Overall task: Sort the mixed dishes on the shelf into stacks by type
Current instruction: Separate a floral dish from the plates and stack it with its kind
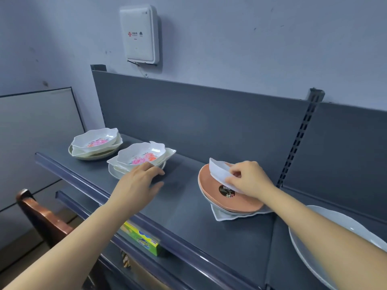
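On the grey shelf (184, 197) stand mixed piles of dishes. At the far left a floral white bowl (95, 139) tops a pile of white plates. In the middle a second floral bowl (142, 154) sits on white dishes; my left hand (140, 178) reaches to its front edge with fingers relaxed, touching the pile. To the right a pink round plate (228, 195) with a dark sticker lies on a white angular dish (222, 215). My right hand (249, 178) pinches a small white dish (219, 171), tilted up over the pink plate.
A large white plate (314, 243) lies on the neighbouring shelf section at right, partly behind my forearm. A slotted upright (301, 135) divides the sections. A green-yellow box (142, 239) sits on the lower shelf; a wooden chair back (39, 214) stands lower left. A white wall box (140, 34) hangs above.
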### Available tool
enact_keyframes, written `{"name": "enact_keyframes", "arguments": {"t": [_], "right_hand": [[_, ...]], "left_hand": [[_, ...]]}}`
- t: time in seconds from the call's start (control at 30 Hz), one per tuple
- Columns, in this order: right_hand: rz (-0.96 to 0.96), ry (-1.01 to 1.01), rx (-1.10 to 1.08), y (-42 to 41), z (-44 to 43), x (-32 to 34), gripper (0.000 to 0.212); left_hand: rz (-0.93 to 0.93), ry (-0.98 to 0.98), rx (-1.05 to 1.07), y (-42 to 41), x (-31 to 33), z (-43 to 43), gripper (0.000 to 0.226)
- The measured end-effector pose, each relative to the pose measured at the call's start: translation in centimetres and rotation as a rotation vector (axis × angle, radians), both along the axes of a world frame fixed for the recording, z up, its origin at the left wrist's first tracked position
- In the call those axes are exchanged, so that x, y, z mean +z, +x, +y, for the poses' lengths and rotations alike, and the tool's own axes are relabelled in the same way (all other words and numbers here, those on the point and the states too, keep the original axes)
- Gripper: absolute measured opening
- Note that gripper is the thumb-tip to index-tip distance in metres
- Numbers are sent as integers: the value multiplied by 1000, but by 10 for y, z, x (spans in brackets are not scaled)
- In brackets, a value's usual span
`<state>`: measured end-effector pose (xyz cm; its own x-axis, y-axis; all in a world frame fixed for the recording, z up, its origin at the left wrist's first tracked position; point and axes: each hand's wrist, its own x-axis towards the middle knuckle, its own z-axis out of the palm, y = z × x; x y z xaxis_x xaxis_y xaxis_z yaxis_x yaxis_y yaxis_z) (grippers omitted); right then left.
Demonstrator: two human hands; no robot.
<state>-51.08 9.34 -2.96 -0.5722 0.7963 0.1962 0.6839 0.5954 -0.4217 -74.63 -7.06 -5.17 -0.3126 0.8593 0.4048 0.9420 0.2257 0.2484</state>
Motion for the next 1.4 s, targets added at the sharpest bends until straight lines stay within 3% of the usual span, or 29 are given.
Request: {"name": "enact_keyframes", "arguments": {"t": [0.1, 0.2, 0.43, 0.63, 1.03, 1.1, 1.17, 1.3, 1.4], "right_hand": [[153, -91, -6, -2, 12, 8, 13], [243, -149, -1, -5, 18, 14, 18], [348, -48, -9, -23, 15, 20, 10], [394, 80, -16, -48, -6, 34, 10], [366, 130, -149, -74, -42, 40, 8], [322, 156, -164, -73, -46, 38, 8], [297, 191, -184, -69, -49, 37, 8], [281, 287, -232, -59, -55, 36, 10], [158, 353, -264, -48, -62, 35, 12]], "left_hand": [[-5, 20, 2, -4, 4, 9, 26], [13, 33, 18, -12, 5, 14, 24], [-6, 40, 160, -45, 0, 16, 34], [-35, -49, 137, -82, -9, 25, 41], [-70, -264, -64, -116, -5, 52, 19], [-83, -277, -53, -117, -6, 55, 33], [-42, -237, -58, -118, -8, 59, 43], [6, -34, -80, -116, -9, 62, 38], [76, 166, -191, -110, -8, 65, 37]]}}
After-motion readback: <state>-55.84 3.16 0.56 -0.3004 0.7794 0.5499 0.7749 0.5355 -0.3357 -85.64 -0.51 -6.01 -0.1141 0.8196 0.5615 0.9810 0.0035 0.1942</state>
